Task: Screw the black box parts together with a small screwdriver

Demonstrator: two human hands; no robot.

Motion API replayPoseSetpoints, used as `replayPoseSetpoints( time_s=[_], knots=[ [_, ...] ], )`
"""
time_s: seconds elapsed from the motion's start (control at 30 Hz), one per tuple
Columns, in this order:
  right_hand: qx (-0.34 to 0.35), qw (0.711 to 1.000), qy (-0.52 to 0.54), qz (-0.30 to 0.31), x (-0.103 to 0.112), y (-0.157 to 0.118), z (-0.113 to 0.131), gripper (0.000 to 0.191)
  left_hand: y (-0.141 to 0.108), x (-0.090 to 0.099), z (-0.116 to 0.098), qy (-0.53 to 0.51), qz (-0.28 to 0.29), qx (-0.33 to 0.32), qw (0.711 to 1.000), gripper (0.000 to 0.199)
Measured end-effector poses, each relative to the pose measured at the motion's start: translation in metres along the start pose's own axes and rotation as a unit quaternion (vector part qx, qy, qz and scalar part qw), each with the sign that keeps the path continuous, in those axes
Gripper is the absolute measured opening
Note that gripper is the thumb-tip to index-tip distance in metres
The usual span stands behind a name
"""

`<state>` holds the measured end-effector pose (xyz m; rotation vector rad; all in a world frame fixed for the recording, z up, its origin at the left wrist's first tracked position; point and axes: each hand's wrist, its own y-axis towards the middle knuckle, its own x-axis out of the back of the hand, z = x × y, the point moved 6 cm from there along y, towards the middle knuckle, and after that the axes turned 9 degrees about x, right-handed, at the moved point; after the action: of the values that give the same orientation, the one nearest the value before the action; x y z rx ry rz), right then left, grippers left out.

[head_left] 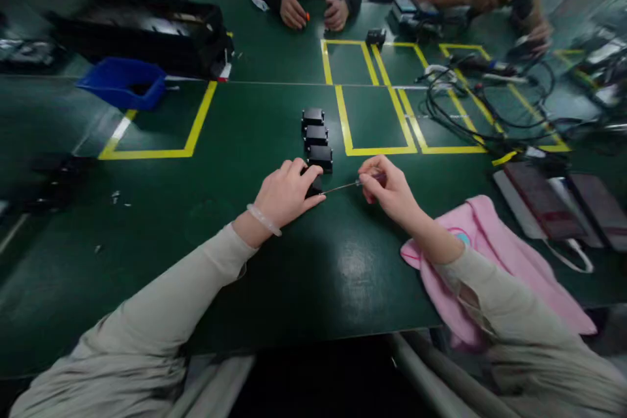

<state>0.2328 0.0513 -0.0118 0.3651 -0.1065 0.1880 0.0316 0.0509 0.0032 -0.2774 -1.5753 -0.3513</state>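
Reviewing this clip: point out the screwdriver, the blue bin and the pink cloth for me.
Screwdriver (341,187): head view, on the thin metal shaft.
Blue bin (145,100): head view, on the near outer wall.
Pink cloth (512,255): head view, on an uncovered middle part.

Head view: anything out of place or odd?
Black cables sprawl in loops across the yellow tape at right, looking untidy; small loose bits lie scattered on the green table at left. No spill stands out.
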Motion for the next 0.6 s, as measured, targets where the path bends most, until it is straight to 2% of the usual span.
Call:
replayPoseSetpoints(
  time_s=[0.13,0.27,0.5,0.6],
  knots=[
    [-0.011,1.000,-0.002,0.011,0.0001,-0.0013,-0.0072,0.032,0.0003,-0.0006,-0.0002,-0.002,0.000,-0.001,1.000,0.048],
    [0.008,1.000,-0.005,0.005,0.0002,-0.0011,-0.0017,0.024,0.0001,0.0010,0.0002,-0.005,-0.004,-0.001,1.000,0.048],
    [-0.010,1.000,-0.009,0.015,-0.0003,-0.0018,-0.0036,0.028,0.0004,0.0011,0.0002,-0.009,-0.001,0.000,1.000,0.049],
    [-0.002,1.000,-0.009,0.013,-0.0003,-0.0018,-0.0025,0.024,0.0006,0.0013,-0.0002,-0.010,0.000,-0.001,1.000,0.049]
  ],
)
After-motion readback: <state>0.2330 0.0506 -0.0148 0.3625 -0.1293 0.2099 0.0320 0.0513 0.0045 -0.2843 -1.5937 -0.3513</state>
